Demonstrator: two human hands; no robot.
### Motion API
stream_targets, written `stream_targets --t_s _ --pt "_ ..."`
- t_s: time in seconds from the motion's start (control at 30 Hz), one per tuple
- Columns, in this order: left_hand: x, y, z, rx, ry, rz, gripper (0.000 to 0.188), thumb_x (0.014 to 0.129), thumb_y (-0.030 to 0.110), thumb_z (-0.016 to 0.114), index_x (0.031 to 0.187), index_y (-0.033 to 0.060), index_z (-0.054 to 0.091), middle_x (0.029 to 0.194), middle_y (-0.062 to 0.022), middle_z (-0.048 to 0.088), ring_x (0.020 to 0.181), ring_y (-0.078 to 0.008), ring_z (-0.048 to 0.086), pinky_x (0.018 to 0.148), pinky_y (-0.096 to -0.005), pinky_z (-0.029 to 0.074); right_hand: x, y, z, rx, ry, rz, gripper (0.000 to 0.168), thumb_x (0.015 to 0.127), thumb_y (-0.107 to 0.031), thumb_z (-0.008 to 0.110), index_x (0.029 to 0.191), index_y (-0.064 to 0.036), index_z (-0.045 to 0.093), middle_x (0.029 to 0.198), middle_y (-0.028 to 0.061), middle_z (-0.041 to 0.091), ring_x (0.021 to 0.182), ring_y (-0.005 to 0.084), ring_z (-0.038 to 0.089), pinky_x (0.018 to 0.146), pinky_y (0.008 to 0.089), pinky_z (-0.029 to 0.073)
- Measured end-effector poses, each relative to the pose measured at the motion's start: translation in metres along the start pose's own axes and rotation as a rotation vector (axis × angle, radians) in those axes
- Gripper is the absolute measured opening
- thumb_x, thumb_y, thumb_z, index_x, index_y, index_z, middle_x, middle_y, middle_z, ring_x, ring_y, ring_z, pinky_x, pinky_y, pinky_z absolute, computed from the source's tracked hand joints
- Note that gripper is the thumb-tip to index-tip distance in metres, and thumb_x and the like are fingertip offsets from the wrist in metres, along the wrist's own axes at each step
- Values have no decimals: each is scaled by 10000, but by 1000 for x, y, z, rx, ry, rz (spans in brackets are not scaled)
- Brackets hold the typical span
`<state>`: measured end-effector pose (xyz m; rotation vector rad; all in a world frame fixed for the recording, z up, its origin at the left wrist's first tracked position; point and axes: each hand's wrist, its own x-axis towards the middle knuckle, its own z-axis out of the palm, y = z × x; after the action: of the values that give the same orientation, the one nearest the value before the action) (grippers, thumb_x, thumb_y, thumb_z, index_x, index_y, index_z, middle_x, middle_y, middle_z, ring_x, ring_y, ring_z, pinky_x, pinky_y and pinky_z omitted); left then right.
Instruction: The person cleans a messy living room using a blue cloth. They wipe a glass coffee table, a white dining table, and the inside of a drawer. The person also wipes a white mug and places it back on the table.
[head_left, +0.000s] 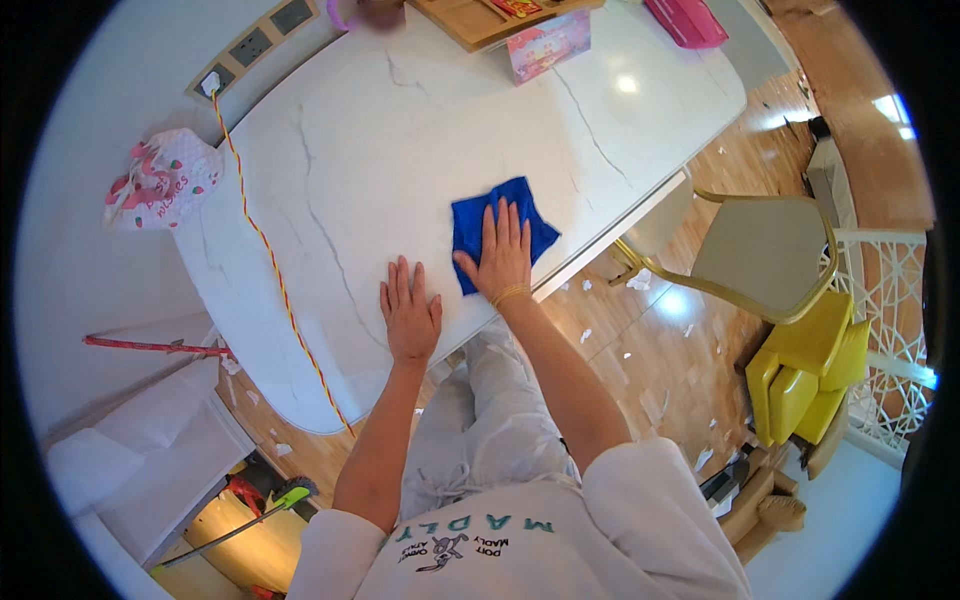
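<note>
Under my right hand (504, 259) lies a blue cloth (471, 221), pressed flat on a white marble-patterned table (405, 172). The fingers point away from me and the cloth's edges show all around them. My left hand (410, 319) rests palm down on the bare tabletop near the front edge, left of the cloth, fingers slightly apart and holding nothing. A twisted red-and-yellow cord (264, 240) runs along the table's left part, from a white plug (211, 82) in the wall socket strip to the front edge.
A wooden tray (457, 19), a pink printed card (550, 46) and a pink pouch (686, 21) sit at the far side. A strawberry-print bag (165, 180) is at the left edge. A gold-framed chair (757, 255) stands right; paper scraps (639, 280) litter the wooden floor.
</note>
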<state>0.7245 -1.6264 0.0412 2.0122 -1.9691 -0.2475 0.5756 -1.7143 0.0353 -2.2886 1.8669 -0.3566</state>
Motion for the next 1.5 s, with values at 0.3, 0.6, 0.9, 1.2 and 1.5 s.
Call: stream_targets --t_s 0.3,0.6,0.9,1.2,1.5 --pt "0 -4 1 -4 4 -7 497 863 231 479 1318 53 386 1431 -144 263 1333 -298 225 1077 -461 183 23 7 16 -12 79 -18 848 822 -562 457 1367 48 234 1433 252 191 1342 359 168 1086 479 108" --pt "2 -2 4 3 16 -15 495 862 214 466 1328 70 381 1442 -132 247 1341 -282 218 1081 -460 176 -67 -16 2 35 -76 -45 840 795 -545 515 1360 29 275 1443 237 180 1341 373 164 1078 497 120" --pt "0 -7 0 -53 -31 -49 494 844 215 484 1309 76 397 1431 -125 264 1338 -273 222 1081 -442 196 92 44 27 -269 115 11 726 827 -597 422 1405 -180 280 1452 186 212 1348 362 165 1031 602 119" --pt "-5 -20 -2 -376 68 -81 512 853 228 494 1314 35 381 1393 -136 336 1326 -280 250 1081 -433 192 25 9 34 -192 137 -144 753 841 -504 482 1386 -33 263 1435 249 195 1325 397 202 1051 538 171" --pt "-20 -36 -11 -309 81 -117 489 871 190 494 1321 44 370 1401 -157 309 1312 -326 264 1066 -453 228 -146 -126 39 30 -396 -414 761 794 -424 530 1393 -43 254 1451 201 195 1343 356 180 1072 524 127"
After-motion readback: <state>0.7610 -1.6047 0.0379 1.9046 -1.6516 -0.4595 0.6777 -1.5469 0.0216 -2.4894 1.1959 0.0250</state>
